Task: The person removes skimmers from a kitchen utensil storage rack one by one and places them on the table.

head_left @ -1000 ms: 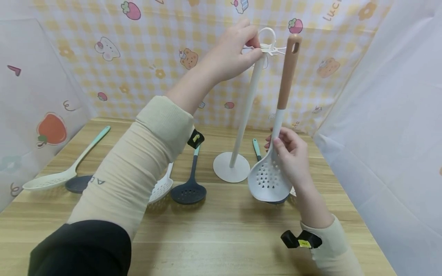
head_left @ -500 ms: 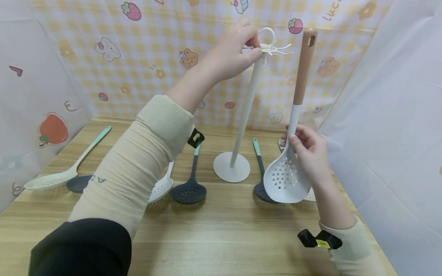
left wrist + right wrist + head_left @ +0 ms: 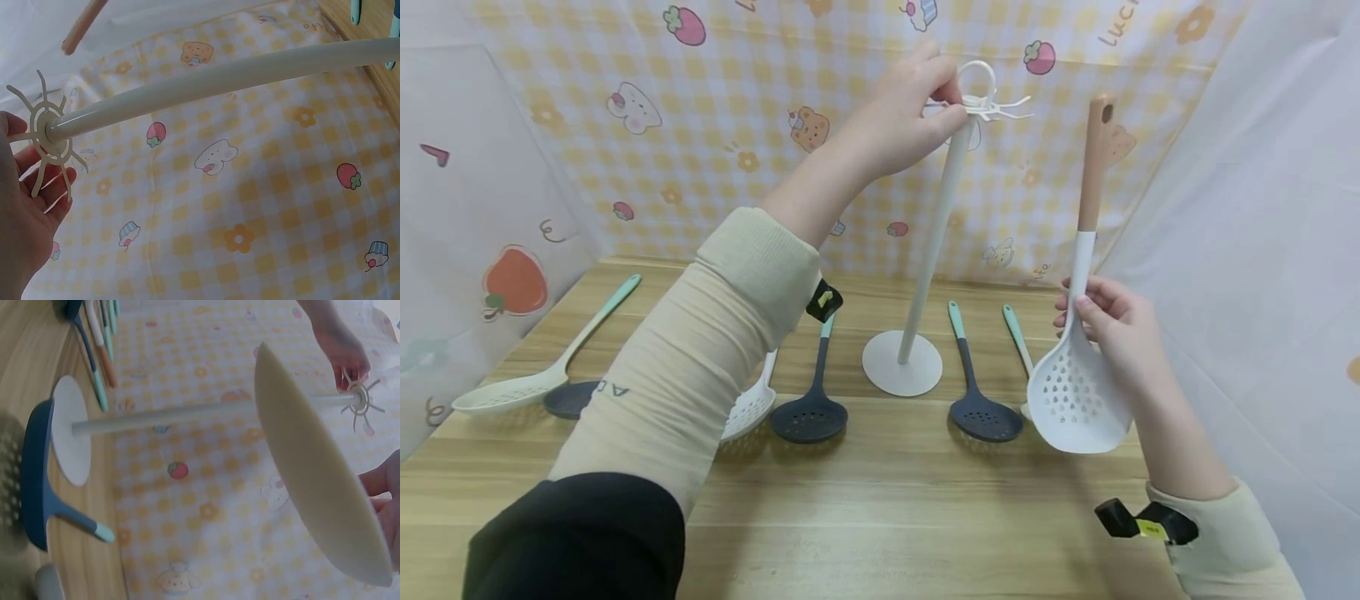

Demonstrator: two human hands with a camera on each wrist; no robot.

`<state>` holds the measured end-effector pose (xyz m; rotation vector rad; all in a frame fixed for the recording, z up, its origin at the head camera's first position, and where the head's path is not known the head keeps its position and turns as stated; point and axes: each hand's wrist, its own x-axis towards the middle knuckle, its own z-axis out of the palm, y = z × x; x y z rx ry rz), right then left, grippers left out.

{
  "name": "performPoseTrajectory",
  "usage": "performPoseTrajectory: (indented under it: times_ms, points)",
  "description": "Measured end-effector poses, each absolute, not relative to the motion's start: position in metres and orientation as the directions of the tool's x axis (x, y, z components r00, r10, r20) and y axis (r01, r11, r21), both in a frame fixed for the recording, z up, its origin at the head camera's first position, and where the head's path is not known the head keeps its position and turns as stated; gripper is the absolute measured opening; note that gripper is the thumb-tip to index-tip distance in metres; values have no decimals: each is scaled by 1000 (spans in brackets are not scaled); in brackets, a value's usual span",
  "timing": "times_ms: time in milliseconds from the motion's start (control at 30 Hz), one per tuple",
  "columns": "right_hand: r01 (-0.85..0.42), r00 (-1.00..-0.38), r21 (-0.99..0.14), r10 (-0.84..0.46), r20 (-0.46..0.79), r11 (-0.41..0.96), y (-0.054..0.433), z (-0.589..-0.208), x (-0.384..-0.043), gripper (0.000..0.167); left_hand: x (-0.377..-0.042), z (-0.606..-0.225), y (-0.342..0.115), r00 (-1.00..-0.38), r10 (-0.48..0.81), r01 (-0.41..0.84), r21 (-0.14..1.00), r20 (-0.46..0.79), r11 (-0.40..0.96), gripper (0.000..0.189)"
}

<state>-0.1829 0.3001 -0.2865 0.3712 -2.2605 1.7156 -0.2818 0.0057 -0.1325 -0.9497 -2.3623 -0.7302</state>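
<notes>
My left hand (image 3: 910,112) pinches the hooked ring at the top of a white utensil stand (image 3: 936,229), whose pole leans slightly and ends in a round base on the wooden table. The left wrist view shows the fingers among the ring's curved hooks (image 3: 53,134). To the right of the stand, my right hand (image 3: 1123,337) grips the white neck of a skimmer (image 3: 1075,400) with a tan handle pointing up. Its perforated head hangs down, above the table. In the right wrist view the skimmer's pale head (image 3: 312,475) covers part of the pole.
Two skimmers lie right of the base: a dark one (image 3: 985,417) and a pale one with a mint handle (image 3: 1017,333), partly behind the held skimmer. On the left lie another dark skimmer (image 3: 808,417), a white one (image 3: 751,410) and a cream one (image 3: 512,392). Cloth walls surround the table.
My right hand has carried the skimmer to the right, away from the stand's hooks, and slightly down at the end. The dark skimmer behind it now shows fully. The left hand has stayed put.
</notes>
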Motion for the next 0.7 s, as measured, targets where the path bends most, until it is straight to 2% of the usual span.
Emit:
performPoseTrajectory:
  times_ms: [133, 400, 533, 700]
  points:
    - [-294, -954, -908, -26, 300, 298, 313, -287, -186, 23, -282, -133, 6, -641, 469, 729, 290, 608, 620, 14]
    - [-206, -978, -952, -7, 210, 227, 341, -293, -195, 14, -282, -133, 6, -644, 465, 723, 285, 607, 629, 13]
    - [-183, -983, -969, -14, 183, 166, 353, -297, -195, 13, -283, -133, 7, -651, 463, 716, 286, 602, 636, 15]
    - [-167, -986, -966, -24, 166, 196, 363, -302, -198, 10, -283, -134, 7, -645, 462, 719, 279, 609, 636, 13]
